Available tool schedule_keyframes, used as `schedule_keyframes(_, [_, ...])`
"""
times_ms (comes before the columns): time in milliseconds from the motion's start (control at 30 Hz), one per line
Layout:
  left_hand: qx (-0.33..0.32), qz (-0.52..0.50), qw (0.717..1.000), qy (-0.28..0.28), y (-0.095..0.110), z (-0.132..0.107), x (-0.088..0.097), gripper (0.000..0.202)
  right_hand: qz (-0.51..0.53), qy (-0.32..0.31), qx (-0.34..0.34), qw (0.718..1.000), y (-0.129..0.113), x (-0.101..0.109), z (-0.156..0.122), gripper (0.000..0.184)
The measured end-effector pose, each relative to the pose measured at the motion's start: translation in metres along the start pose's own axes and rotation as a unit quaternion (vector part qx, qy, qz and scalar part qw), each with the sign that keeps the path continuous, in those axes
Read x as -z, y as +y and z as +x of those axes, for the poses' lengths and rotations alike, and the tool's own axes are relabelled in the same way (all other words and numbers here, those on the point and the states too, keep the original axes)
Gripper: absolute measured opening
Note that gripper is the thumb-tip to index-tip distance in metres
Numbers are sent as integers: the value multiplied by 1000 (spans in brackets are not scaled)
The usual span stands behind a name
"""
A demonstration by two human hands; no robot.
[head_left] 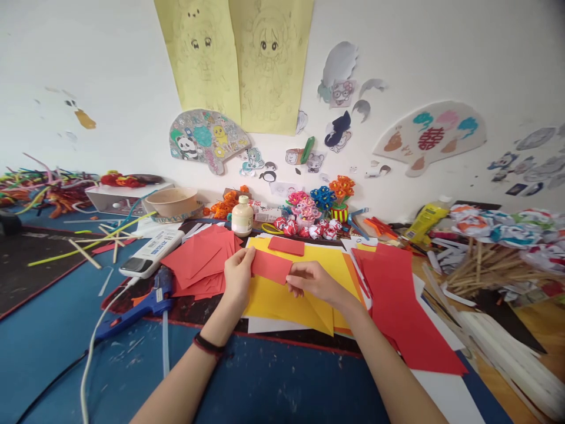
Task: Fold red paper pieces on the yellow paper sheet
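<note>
Between my two hands a small red paper rectangle (pixel 270 266) is held up over yellow sheets (pixel 282 300). My left hand (pixel 237 275) pinches its left end, thumb on top. At the opposite end, my right hand (pixel 312 281) grips the lower right corner between thumb and fingers. Just behind it, another red paper piece (pixel 286 245) lies on the yellow. A loose pile of red paper pieces (pixel 200 262) spreads to the left of my left hand. Larger red sheets (pixel 401 306) lie to the right of my right arm.
A blue glue gun (pixel 152 301) and a white power bank (pixel 152 254) with a cable lie at left. Behind the papers stand a glue bottle (pixel 242 217) and pipe-cleaner flowers (pixel 304 206). Wooden sticks (pixel 474 271) and a yellow bottle (pixel 427 221) are at right.
</note>
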State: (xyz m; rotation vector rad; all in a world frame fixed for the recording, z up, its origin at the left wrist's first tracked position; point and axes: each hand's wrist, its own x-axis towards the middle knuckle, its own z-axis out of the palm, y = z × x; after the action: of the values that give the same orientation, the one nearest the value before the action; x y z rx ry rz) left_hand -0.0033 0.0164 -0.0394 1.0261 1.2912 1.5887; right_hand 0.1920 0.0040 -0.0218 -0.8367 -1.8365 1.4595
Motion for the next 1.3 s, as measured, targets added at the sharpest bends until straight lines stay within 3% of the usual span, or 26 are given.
schedule_keyframes(433, [17, 5, 1000, -1, 1, -2, -2, 31, -9, -7, 6, 1000, 5, 2, 1, 22])
schedule_keyframes(533, [7, 19, 1000, -16, 0, -3, -3, 33, -36, 52, 5, 998, 10, 0, 3, 22])
schedule_keyframes(633, [-9, 47, 998, -38, -5, -2, -4, 34, -74, 134, 30, 988, 14, 0, 6, 36])
schedule_keyframes(767, [2, 63, 996, -65, -13, -3, -4, 36, -103, 198, 80, 971, 18, 4, 8, 26])
schedule_keyframes(933, [38, 30, 996, -70, -11, -12, -8, 38, -109, 248, 79, 959, 17, 5, 8, 20])
schedule_keyframes(1033, [-10, 61, 997, -42, -5, -15, -10, 35, -90, 258, 81, 959, 15, 3, 8, 21])
schedule_keyframes(1167, [-126, 162, 978, 46, 3, -15, -5, 19, -131, 296, 65, 944, 15, 1, 8, 31])
schedule_keyframes(1233, [-218, 218, 947, 92, 7, -16, 0, 14, -153, 310, 56, 937, 17, 1, 8, 37])
schedule_keyframes(1300, [-333, 277, 897, 92, 11, -20, 4, 16, -153, 315, 52, 935, 18, 1, 9, 41])
